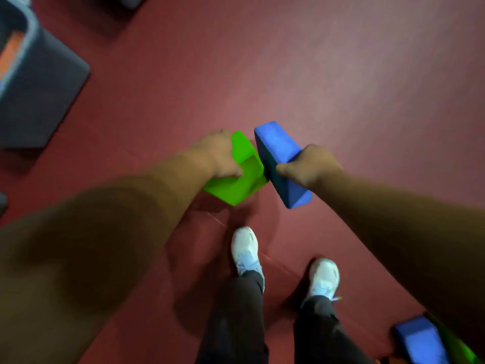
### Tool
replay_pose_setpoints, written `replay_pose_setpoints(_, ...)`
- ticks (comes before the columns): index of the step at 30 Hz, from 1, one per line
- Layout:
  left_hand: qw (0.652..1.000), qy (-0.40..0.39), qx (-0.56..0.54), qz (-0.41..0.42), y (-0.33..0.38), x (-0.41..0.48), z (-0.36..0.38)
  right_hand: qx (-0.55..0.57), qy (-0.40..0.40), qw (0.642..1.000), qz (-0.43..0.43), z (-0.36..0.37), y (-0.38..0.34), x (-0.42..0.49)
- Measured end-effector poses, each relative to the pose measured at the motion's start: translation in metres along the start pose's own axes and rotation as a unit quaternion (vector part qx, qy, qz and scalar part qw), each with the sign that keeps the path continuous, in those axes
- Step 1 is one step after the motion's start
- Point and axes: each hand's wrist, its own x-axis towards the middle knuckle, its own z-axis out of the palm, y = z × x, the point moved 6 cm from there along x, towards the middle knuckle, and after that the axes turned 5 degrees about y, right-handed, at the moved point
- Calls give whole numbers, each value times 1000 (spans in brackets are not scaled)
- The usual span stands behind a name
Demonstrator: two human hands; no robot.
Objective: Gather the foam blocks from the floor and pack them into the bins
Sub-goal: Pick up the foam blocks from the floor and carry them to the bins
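- red floor [341, 74] underfoot; both held blocks look lifted off it, just ahead of the feet.
- left hand [217, 156] is curled round the green block [236, 187]; right hand [312, 166] grips the blue block [275, 148] mid-length, its long axis running far-left to near-right.
- dark bin [47, 101] sits far left, well apart from the hands; left hand is nearer, so green probably goes in first.
- spare blue block [417, 340] lies on the floor, near right.

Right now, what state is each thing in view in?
Green block: lifted off the floor, gripped by the left hand.
Blue block: lifted, gripped by the right hand.
Second blue block: lying on the floor at lower right, untouched.
Bin: upper left, open-topped, something orange inside.
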Motion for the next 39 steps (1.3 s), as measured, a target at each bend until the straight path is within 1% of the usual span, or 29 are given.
replay_pose_setpoints(3, 998, 42, -24, -38, -64, 6, -53, -31, 9, 997, -63, -9, -93, 18)
replay_pose_setpoints(5, 995, 66, -43, -62, -102, 9, -80, -48, 33, 993, -99, -17, -144, 29)
replay_pose_setpoints(8, 988, 89, -72, -101, -159, 10, -117, -26, 80, 987, -140, -30, -217, 43)
replay_pose_setpoints(11, 981, 98, -91, -137, -213, 15, -155, 7, 92, 981, -171, -45, -289, 65)
replay_pose_setpoints(15, 968, 128, -112, -185, -277, 28, -217, 14, 73, 976, -202, -71, -388, 100)
replay_pose_setpoints(19, 939, 177, -152, -252, -336, 29, -272, 6, 21, 973, -231, -93, -482, 119)
replay_pose_setpoints(22, 923, 218, -183, -258, -368, 29, -293, 16, 9, 972, -236, -104, -532, 124)
replay_pose_setpoints(24, 909, 244, -204, -270, -393, 24, -301, 1, 5, 971, -240, -104, -567, 124)
replay_pose_setpoints(27, 892, 283, -210, -284, -431, 14, -305, -12, 2, 968, -249, -92, -618, 124)
replay_pose_setpoints(34, 860, 342, -185, -329, -543, -12, -317, 24, -9, 964, -266, -31, -735, 111)
replay_pose_setpoints(39, 844, 389, -146, -340, -635, -37, -327, 66, -33, 969, -234, 25, -814, 101)
